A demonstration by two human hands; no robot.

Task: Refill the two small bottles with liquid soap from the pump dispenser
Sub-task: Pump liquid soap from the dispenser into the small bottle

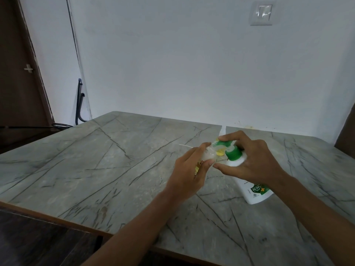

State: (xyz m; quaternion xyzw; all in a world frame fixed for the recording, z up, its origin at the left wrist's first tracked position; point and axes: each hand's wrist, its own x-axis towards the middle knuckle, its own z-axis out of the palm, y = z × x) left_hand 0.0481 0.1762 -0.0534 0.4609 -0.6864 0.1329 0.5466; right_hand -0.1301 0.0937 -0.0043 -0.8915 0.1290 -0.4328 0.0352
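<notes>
- Small bottle (208,155): clear plastic with a partly hidden label, gripped in the left hand (189,175). The fingers curl round its body. It is tilted, with its neck toward the pump spout.
- Pump dispenser (253,191): white bottle with a green label and a green collar (233,153), standing on the surface just right of the left-hand fingers.
- Right hand (249,158): fingers bent over the green pump head (223,144), thumb against the white shoulder of the dispenser, so the hand holds it top and side.
- The thumb tips of the two hands nearly meet below the spout. Whether soap is flowing cannot be told.
- Yellow cap (219,153): lies between the left-hand fingers and the green collar, partly hidden.
- Thin white stick-like piece (184,145): projects left, just beyond the left fingertips. What it is cannot be told.
- Surface (115,160): grey stone pattern with dark veins and a brown front edge.
- Beyond the fingers: a white wall with a switch plate (261,13). A dark door (19,73) and a dark cable (79,104) stand far left.
</notes>
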